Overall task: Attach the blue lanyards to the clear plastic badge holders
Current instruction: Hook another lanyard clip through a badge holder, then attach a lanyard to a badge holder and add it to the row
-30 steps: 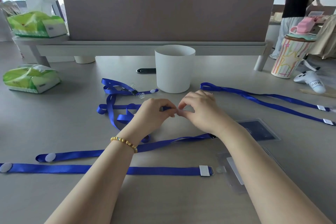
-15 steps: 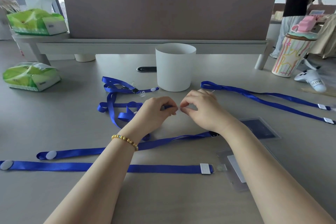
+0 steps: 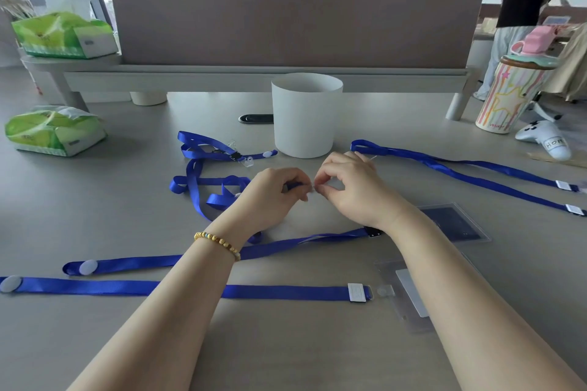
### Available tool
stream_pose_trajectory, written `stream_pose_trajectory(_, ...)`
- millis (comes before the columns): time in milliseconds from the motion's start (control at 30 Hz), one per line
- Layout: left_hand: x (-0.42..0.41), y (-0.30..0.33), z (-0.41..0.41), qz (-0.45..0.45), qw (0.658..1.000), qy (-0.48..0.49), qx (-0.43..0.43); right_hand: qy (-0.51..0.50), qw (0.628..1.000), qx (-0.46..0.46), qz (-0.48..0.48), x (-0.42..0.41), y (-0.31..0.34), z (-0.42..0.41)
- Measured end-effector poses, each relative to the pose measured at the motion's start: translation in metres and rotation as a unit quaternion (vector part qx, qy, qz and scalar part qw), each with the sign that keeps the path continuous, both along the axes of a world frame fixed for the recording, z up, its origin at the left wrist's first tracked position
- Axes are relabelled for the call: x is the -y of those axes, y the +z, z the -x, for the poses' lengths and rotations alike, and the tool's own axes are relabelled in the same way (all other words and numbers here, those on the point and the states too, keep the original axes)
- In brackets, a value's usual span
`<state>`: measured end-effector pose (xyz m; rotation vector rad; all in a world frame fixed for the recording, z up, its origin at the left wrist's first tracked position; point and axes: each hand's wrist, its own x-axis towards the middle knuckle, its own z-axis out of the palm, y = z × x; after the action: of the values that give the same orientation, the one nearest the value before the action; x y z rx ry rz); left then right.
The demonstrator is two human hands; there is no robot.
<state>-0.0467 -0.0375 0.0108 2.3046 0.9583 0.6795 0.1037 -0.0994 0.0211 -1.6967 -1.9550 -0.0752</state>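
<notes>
On a grey desk before a white cup, the left hand pinches a lanyard end against the right hand, fingertips together, likely working its clip, while the holders wait beside the right forearm.

White game controller at the table's right edge: a label on its grip bears handwritten letters that read roughly "Hon"; the last letter is uncertain. Striped cup beside it: small red print near the base, too small to read. Green tissue packs: white end labels with print too blurred to read. No other text is legible.
</notes>
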Motion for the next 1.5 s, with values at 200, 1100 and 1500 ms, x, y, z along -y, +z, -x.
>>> stream_pose_trajectory(200,0.002,-0.002,-0.002,-0.009,1.0,0.004,0.01,-0.011,1.0,0.013,-0.011,-0.005,-0.005,-0.002)
stream_pose_trajectory(1100,-0.01,-0.011,0.005,-0.064,0.986,0.137,-0.063,-0.224,0.876,-0.428,-0.001,-0.018,-0.022,-0.046)
stream_pose_trajectory(1500,0.0,0.015,-0.054,-0.371,0.881,0.006,-0.295,-0.325,0.842,-0.427,-0.064,0.05,-0.015,-0.121)
